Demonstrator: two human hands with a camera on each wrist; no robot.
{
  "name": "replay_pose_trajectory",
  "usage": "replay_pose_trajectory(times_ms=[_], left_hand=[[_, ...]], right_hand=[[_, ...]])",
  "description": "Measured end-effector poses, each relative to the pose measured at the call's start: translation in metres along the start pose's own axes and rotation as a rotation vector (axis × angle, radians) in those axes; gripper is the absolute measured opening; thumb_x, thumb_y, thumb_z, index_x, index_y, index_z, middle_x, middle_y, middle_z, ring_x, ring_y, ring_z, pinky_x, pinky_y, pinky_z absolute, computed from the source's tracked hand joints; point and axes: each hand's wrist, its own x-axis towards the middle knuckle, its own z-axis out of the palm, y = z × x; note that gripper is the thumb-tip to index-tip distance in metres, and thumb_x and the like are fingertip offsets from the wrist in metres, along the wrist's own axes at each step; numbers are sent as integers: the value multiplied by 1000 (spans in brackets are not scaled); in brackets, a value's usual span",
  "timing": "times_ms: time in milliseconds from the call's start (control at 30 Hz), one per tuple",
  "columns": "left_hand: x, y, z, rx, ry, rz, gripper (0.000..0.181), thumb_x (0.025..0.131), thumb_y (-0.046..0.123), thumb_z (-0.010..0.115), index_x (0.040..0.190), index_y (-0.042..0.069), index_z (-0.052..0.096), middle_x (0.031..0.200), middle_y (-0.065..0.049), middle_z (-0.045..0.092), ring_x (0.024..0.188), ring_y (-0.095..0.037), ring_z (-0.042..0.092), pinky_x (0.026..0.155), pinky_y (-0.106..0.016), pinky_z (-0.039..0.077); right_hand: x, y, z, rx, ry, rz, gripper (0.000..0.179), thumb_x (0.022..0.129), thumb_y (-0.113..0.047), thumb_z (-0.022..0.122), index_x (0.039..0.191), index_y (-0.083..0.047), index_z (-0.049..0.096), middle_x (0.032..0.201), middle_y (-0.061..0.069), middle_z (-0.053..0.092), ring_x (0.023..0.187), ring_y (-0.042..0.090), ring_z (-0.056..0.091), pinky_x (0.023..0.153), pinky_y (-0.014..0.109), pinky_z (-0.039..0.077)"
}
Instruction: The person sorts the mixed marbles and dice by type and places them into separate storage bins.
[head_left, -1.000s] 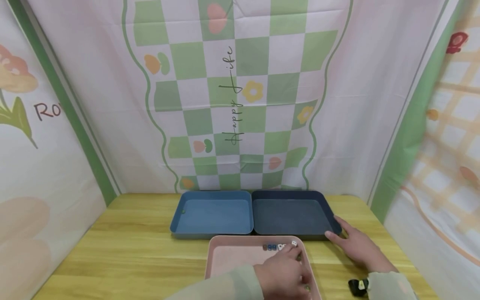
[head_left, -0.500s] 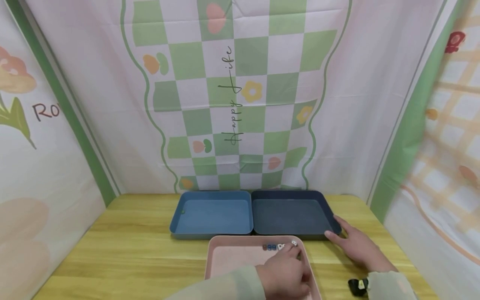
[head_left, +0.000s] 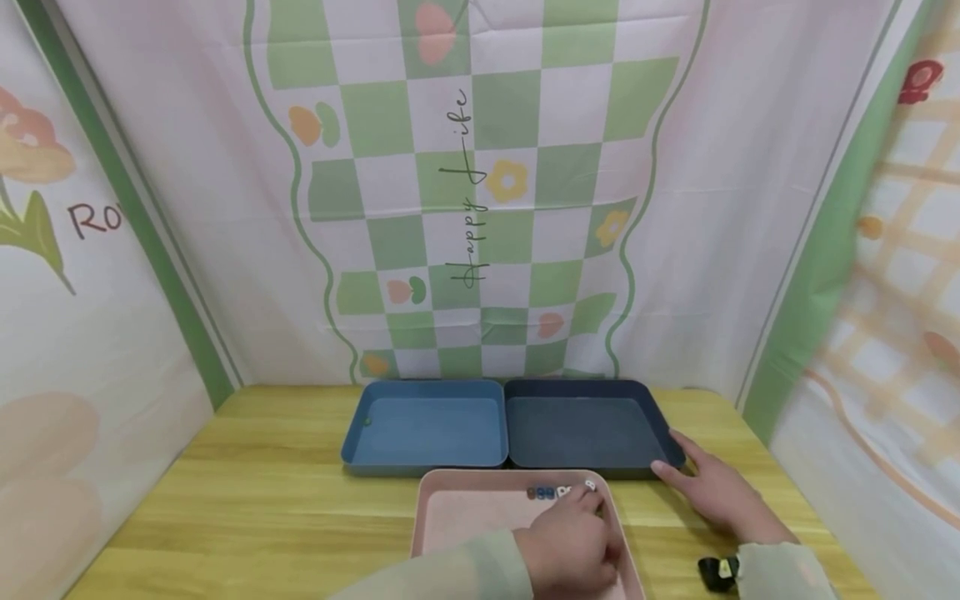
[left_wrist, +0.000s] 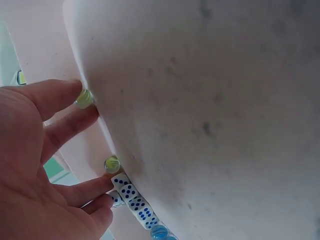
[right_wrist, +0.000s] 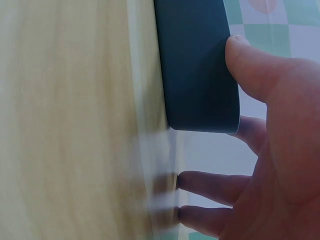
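Note:
My left hand reaches into the pink tray. Its thumb and index finger pinch a yellow-green glass marble beside the tray wall. Below them, a second marble lies at the end of a row of white dice with blue dots. The other fingertips are right at the row and a separate die. A blue marble follows the dice. My right hand rests at the near right corner of the dark navy tray, thumb on the rim, fingers fairly straight along the outside.
A blue tray stands left of the navy one, side by side, with a small green marble near its left wall. All trays are on a wooden table. A patterned curtain hangs behind. A black object sits by the right cuff.
The left hand's thumb and fingers have closed in on a green marble, which showed beneath the hand earlier and is now covered in the head view. The right hand stays in place.

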Motion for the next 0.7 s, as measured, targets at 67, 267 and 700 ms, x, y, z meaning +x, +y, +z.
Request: replay_pose_trajectory(times_ms=[67, 267, 700], left_hand=[[0, 0, 0, 12, 11, 3, 18, 99, 36, 59, 93, 39, 76, 108, 19, 63, 129, -6, 37, 112, -23, 19], [-1, 0, 0, 15, -13, -6, 19, 99, 34, 60, 97, 39, 78, 107, 22, 64, 130, -4, 36, 112, -23, 18], [-12, -2, -16, -120, -39, -48, 22, 98, 28, 60, 108, 38, 77, 100, 30, 61, 128, 1, 33, 110, -17, 18]], right_hand=[[0, 0, 0, 0, 0, -4, 97, 96, -69, 43, 156, 4, 19, 141, 43, 35, 124, 63, 38, 91, 72, 37], [0, 0, 1, 0, 2, -8, 97, 96, -69, 44, 156, 4, 19, 141, 43, 36, 123, 62, 38, 91, 72, 38], [0, -4, -2, -12, -6, 8, 98, 97, -68, 42, 156, 5, 17, 141, 44, 35, 123, 63, 38, 91, 72, 37]])
